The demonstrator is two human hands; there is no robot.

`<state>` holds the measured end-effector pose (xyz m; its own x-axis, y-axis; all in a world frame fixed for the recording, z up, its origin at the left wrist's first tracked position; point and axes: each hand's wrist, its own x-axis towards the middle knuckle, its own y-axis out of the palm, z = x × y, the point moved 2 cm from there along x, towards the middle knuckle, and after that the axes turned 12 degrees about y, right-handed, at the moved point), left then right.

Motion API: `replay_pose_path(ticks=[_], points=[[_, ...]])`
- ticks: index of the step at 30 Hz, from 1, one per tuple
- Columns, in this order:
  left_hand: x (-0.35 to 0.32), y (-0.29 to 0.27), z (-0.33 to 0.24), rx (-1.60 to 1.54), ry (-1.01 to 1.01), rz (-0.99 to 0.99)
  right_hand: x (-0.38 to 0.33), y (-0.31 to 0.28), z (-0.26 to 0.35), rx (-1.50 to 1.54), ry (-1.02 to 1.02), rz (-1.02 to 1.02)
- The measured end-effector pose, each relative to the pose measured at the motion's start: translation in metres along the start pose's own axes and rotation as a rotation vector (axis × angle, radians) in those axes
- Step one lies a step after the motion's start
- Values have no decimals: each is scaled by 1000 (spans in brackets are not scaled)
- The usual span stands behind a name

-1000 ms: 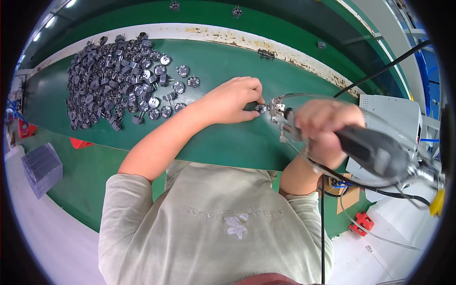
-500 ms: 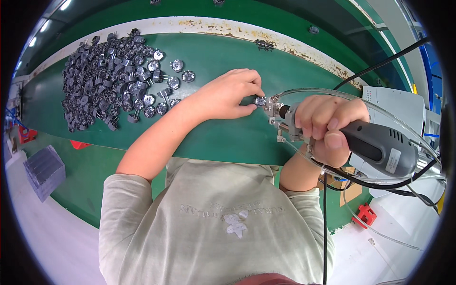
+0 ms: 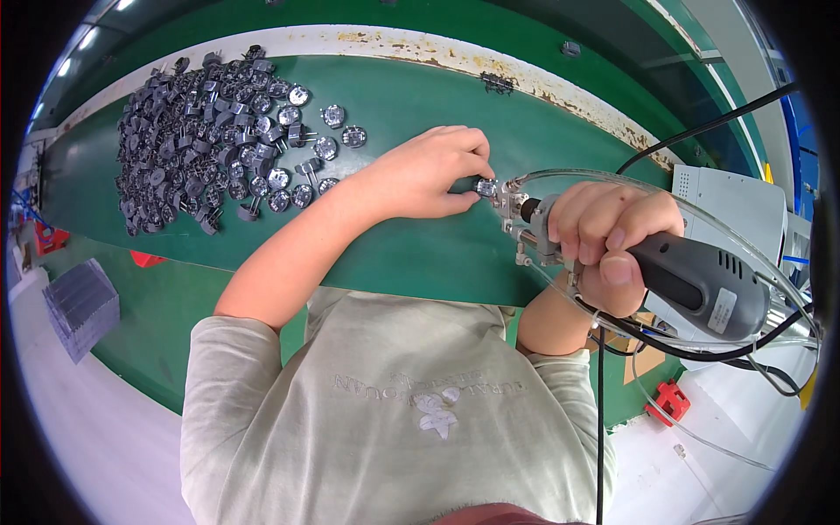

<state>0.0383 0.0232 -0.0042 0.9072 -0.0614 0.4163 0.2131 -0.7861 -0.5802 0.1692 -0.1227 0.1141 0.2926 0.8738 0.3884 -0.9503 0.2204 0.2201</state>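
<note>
My left hand point(image 3: 437, 173) pinches a small round dark part with a shiny face point(image 3: 486, 187) between thumb and fingers, just above the green bench. My right hand point(image 3: 612, 236) is wrapped round a grey and black electric screwdriver point(image 3: 704, 284), held almost level. The metal head at its front point(image 3: 512, 206), with clear air tubes fitted to it, meets the round part. The bit's tip is hidden there. To the left, a big heap of similar round parts with pins point(image 3: 192, 144) lies on the bench, several of them loose at its right edge.
A white rail with chipped paint point(image 3: 394, 48) runs along the far edge of the green bench point(image 3: 420, 96). A pale grey box-shaped unit point(image 3: 731, 206) stands at the right. Black cables and clear tubes point(image 3: 744, 350) hang below the screwdriver. A dark strip-shaped piece point(image 3: 497, 83) lies by the rail.
The whole view has shifted slightly. Both hands, the round part and the screwdriver keep nearly the same places relative to each other.
</note>
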Motion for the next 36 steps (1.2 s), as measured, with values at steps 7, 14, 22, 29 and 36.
replay_pose_path(ticks=[7,14,22,29,36], points=[[0,0,0,-8,4,-7,1,5,-3,-7,-17,-23],[0,0,-1,6,19,-9,8,18,-6,-175,41,8],[4,-13,-10,78,-3,28,-2,10,10,75,-58,-66],[59,-108,96,771,-281,-230,-4,-20,29,50,-187,-111],[35,-150,125,1014,-647,-101,-8,-25,13,86,-152,-226]])
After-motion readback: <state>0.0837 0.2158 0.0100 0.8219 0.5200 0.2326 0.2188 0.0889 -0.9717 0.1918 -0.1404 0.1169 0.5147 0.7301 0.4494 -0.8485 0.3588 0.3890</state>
